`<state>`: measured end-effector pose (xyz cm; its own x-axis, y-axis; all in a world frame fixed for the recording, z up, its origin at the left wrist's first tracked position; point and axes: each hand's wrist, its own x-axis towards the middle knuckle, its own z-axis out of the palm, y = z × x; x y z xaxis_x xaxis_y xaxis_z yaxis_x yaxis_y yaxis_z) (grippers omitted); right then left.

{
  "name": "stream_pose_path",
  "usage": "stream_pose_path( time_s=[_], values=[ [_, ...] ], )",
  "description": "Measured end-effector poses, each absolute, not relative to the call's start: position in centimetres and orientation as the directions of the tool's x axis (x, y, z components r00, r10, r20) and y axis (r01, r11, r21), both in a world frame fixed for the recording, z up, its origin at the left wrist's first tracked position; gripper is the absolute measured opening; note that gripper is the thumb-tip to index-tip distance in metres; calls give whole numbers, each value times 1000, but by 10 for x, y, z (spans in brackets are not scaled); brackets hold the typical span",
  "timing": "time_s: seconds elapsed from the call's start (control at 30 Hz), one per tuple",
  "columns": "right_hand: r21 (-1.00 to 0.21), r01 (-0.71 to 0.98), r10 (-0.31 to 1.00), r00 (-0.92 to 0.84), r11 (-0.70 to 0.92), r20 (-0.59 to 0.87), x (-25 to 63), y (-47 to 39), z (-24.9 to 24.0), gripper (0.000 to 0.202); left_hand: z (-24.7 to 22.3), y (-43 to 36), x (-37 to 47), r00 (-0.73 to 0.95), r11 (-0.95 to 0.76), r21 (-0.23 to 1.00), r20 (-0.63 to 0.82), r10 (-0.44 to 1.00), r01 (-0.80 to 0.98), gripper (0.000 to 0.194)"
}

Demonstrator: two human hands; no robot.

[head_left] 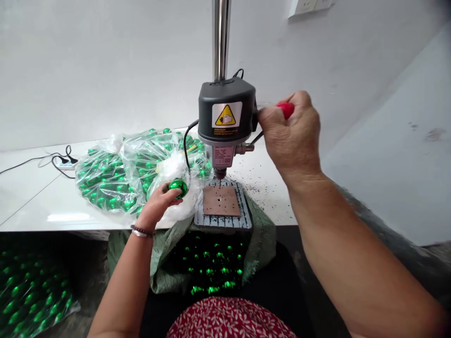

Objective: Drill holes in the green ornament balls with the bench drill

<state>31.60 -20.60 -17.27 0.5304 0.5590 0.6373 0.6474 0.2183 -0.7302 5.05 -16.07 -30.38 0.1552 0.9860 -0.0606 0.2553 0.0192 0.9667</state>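
A shiny green ball (178,188) sits in the fingers of my left hand (160,199), in front of a clear plastic bag (120,169) of similar balls. To its right stands a small drill press (227,112) with a black head and a warning label. Its thin drill bit (220,182) points down over a brown square board (229,206) with a small hole, lying on the slotted metal base (202,221). My right hand (292,129) is raised beside the drill head, closed around the red-knobbed lever (286,110); part of the lever is hidden by the hand.
Dark shavings (266,190) are scattered on the white table (31,206) right of the base. Below the table edge, an open green woven sack (260,234) holds more green balls. Another bag of balls (31,291) lies lower left. A power strip (66,164) with cords is at left.
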Motion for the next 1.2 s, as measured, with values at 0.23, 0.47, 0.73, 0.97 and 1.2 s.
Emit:
stream_pose_path(
  time_s=[0.23, 0.47, 0.73, 0.97, 1.2],
  values=[
    [-750, 649, 598, 554, 125, 579, 312, -208, -164, 29, -308, -210, 91, 398, 278, 955, -216, 891, -104, 60],
    [-723, 691, 691, 523, -1, 499, 321, -193, -143, 29, -331, -197, 128, 199, 158, 986, -166, 966, 55, 51],
    [-731, 682, 693, 515, 25, 505, 325, -185, -142, 30, -348, -180, 140, 152, -28, 942, -25, 988, 336, 54],
    [-742, 667, 695, 501, 69, 516, 325, -186, -144, 34, -354, -178, 148, 200, -247, 776, 158, 967, 580, 64],
    [-772, 614, 705, 474, 165, 528, 327, -189, -147, 30, -360, -180, 137, 334, -428, 644, 271, 903, 634, 56]
  ],
)
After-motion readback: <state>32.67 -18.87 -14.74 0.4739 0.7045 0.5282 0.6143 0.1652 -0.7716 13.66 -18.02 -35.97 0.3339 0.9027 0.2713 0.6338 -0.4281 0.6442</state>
